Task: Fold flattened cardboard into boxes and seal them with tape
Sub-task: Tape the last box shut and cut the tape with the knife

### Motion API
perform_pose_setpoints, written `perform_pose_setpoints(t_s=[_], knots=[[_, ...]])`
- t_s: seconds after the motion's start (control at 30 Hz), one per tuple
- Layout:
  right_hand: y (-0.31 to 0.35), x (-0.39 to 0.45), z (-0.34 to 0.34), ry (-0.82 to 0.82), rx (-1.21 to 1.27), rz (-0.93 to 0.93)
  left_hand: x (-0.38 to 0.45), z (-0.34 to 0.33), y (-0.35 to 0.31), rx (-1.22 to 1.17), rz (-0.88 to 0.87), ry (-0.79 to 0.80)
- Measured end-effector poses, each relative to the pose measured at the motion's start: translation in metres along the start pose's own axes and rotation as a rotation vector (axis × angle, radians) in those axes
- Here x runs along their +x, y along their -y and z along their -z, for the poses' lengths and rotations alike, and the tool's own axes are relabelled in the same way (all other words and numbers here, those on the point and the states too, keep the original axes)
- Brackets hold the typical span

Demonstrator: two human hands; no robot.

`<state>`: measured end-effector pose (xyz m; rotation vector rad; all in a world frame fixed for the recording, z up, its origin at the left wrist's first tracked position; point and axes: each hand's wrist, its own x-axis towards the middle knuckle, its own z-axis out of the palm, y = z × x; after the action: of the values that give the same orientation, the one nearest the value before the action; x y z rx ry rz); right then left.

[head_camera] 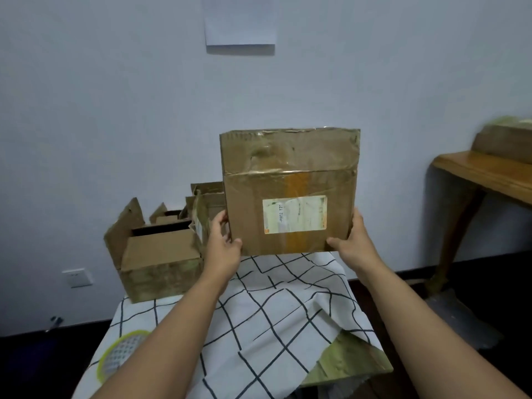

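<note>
Both my hands grip the flattened cardboard [289,191] upright above the checked cloth [267,306]: left hand [223,243] and right hand [352,240] pinching its lower corners.

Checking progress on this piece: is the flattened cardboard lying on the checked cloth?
No. Both hands, left hand and right hand, hold the flattened cardboard upright above the checked cloth.

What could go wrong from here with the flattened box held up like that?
1. The flattened cardboard box is held upright in the air by only its lower edges, left hand and right hand; it could flop or slip.
2. Old tape covers its upper flap, so the flap may resist unfolding or tear.
3. The checked cloth is rumpled and open boxes crowd the left, so the setting-down surface is uneven.
</note>
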<state>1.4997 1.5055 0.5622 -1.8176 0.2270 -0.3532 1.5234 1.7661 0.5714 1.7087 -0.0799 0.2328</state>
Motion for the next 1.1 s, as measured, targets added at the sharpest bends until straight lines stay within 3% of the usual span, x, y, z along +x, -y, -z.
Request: perform_pose_setpoints(t_s=[0.57,1.1], knots=[[-0.075,0.084,-0.083,0.039,-0.033,-0.16,0.072,-0.031,0.104,0.072,0.209,-0.1],[-0.103,0.091,-0.11,0.09,-0.081,-0.206,0.087,-0.034,0.137,0.211,0.31,-0.117]])
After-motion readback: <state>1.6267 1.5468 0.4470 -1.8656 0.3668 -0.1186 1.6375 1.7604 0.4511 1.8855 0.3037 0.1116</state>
